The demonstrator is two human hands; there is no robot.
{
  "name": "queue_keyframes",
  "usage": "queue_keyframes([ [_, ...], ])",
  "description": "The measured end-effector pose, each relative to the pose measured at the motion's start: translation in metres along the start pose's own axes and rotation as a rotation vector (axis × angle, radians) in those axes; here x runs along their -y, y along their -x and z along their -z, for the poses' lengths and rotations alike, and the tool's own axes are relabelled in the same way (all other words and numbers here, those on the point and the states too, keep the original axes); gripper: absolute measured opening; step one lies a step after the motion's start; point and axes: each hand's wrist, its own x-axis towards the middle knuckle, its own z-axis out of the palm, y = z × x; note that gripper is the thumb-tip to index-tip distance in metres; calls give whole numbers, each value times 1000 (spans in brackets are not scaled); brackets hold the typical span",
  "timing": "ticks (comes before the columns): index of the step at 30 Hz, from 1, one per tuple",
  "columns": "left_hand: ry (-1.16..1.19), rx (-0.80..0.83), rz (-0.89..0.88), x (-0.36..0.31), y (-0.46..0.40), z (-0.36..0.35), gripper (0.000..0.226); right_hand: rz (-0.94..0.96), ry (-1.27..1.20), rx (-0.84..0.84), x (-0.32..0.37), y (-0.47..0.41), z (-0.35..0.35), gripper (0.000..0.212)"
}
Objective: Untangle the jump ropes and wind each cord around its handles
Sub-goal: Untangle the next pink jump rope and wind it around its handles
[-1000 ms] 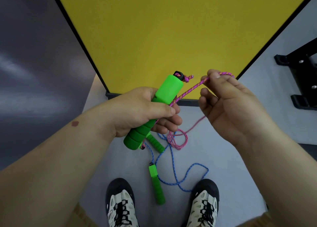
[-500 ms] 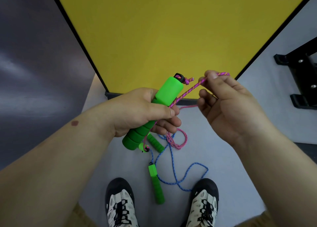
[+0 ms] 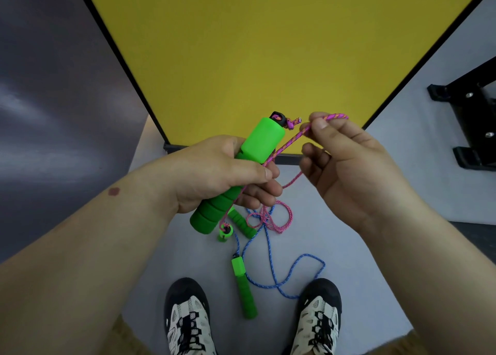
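My left hand (image 3: 222, 172) grips a thick green foam handle (image 3: 261, 140), tilted with its black cap and a pink knot at the upper end. A pink cord (image 3: 291, 140) runs from under my left thumb up to my right hand (image 3: 346, 164), which pinches it between thumb and forefinger. More pink cord hangs below in a loose tangle (image 3: 271, 218). A blue cord (image 3: 271, 271) loops over the floor between my shoes. Two other green handles lie there: one ribbed (image 3: 243, 223) under my left hand, one long (image 3: 244, 287). A small green end piece (image 3: 224, 232) dangles by the held handle.
I stand on a grey floor (image 3: 375, 260) with both shoes (image 3: 188, 317) at the bottom of the view. A yellow panel (image 3: 268, 46) with a black frame stands ahead. A black metal rack base (image 3: 472, 118) sits at the right. A dark wall fills the left.
My right hand has drawn the pinched pink cord slightly nearer the handle top. The dangling end piece has swung out below the held handle. The handles on the floor have not moved.
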Motion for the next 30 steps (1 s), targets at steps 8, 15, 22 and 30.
queue_keyframes([
  [8, 25, -14, 8, 1, 0, 0, 6, -108, 2, 138, -5, 4, -3, 16],
  [15, 9, 8, 19, 2, 0, 0, 8, -18, -31, -9, 0, -2, 1, 7],
  [22, 9, -6, 15, 0, 0, -1, 7, -76, -51, 33, -2, 1, 0, 12],
  [30, 19, -15, 10, 1, 0, 0, 6, -109, -17, 66, -8, 2, -2, 2],
])
